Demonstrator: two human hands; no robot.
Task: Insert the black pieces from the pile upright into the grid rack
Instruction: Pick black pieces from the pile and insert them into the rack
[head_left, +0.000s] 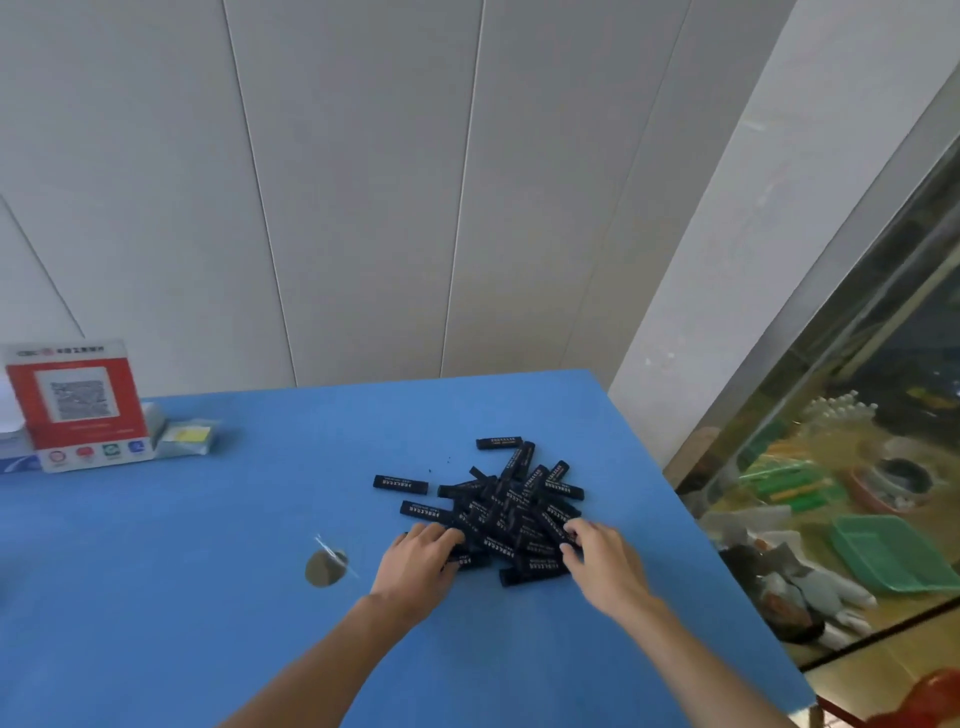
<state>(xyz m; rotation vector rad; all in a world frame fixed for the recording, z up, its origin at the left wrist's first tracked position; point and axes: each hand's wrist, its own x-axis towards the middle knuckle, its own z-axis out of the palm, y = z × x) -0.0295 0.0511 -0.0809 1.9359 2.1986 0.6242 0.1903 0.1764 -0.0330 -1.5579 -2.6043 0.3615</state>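
A blue table (208, 571) is filling the lower half of the frame, serving as the work surface. In the lower middle, slightly right of centre, the pile of black pieces (498, 504) is lying loose and crisscrossed, with a few strays sitting apart at its upper and left edges; they seem dumped there for sorting. No grid rack is showing anywhere in the frame.

At the left edge a red and white sign (78, 405) is standing upright, facing the viewer so it can be read.

The left hand (421, 561) is reaching into the pile's lower left side, its fingers curling over pieces there. The right hand (602, 561) is pressing in from the lower right, likewise curling onto pieces, probably gathering them. Neither hand is lifting anything clear.

A small shiny round disc (325, 567) is lying flat left of the hands.
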